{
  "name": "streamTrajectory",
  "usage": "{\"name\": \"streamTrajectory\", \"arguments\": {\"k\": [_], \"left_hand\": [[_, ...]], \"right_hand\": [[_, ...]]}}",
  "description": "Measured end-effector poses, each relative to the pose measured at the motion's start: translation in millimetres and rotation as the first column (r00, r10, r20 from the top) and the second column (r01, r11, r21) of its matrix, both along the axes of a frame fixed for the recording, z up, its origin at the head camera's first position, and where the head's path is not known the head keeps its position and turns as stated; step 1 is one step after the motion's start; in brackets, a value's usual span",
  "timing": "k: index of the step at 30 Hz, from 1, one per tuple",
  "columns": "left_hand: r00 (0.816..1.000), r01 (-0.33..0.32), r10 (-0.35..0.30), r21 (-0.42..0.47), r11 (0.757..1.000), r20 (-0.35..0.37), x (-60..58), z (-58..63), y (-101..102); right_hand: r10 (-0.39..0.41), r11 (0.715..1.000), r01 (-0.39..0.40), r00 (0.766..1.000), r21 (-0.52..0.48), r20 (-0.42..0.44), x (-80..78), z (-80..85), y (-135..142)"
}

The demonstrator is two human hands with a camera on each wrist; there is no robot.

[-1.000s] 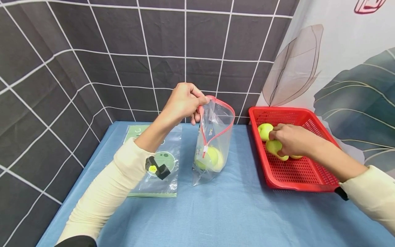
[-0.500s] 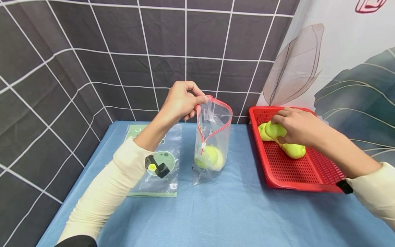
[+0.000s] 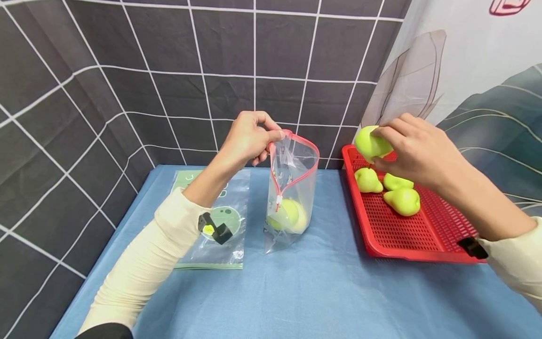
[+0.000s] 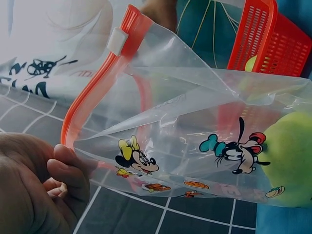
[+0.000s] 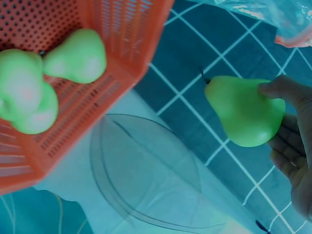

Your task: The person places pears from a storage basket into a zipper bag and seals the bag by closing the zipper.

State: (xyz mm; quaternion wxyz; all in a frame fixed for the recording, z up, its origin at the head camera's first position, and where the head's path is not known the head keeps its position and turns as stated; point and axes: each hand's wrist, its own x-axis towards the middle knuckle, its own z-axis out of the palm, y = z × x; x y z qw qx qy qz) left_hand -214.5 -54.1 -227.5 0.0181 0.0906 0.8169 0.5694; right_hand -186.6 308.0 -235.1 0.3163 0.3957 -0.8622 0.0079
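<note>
My left hand (image 3: 251, 137) pinches the rim of a clear zip bag (image 3: 292, 174) with a red edge and a white slider. The bag stands upright with its mouth open, and pale green fruit (image 3: 284, 215) lies at its bottom. In the left wrist view, cartoon figures are printed on the bag's side (image 4: 168, 161). My right hand (image 3: 419, 148) holds a green pear (image 3: 371, 142) above the red basket's back left corner; its stem shows in the right wrist view. Three more pears (image 3: 403, 201) lie in the red basket (image 3: 369, 235).
Flat on the blue cloth (image 3: 288, 296) to the left lies another clear bag with a green print (image 3: 226, 221), partly under my left forearm. A dark tiled backdrop (image 3: 220, 52) rises behind the table, and a pale leaf-patterned curtain (image 3: 478, 52) hangs behind the basket.
My right hand has lifted a pear up out of the basket, uncovering the other pears there. My left hand keeps hold of the bag, which shifted slightly left at its mouth.
</note>
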Motion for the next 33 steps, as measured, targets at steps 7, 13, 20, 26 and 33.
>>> {"name": "streamTrajectory", "arguments": {"k": [7,13,20,26,33], "left_hand": [[1.0,-0.004,0.004,-0.019,1.0,0.009,0.6,0.2,3],[1.0,0.005,-0.005,-0.017,1.0,0.009,0.4,-0.7,3],[1.0,0.025,-0.025,-0.008,1.0,-0.001,-1.0,-3.1,3],[0.999,0.041,-0.041,-0.004,0.999,-0.001,-0.8,-3.5,3],[0.999,0.042,-0.042,0.003,0.999,-0.009,-1.0,-3.3,3]], "right_hand": [[0.043,0.997,-0.046,0.998,-0.054,-0.045,3.7,10.5,-13],[0.052,0.995,-0.058,0.996,-0.081,-0.067,5.2,18.1,-22],[0.062,0.99,-0.075,0.992,-0.117,-0.107,6.7,28.5,-33],[0.043,0.979,-0.062,0.994,-0.192,-0.105,10.8,34.0,-47],[0.092,0.947,-0.125,0.988,-0.295,-0.123,14.4,33.4,-68]]}}
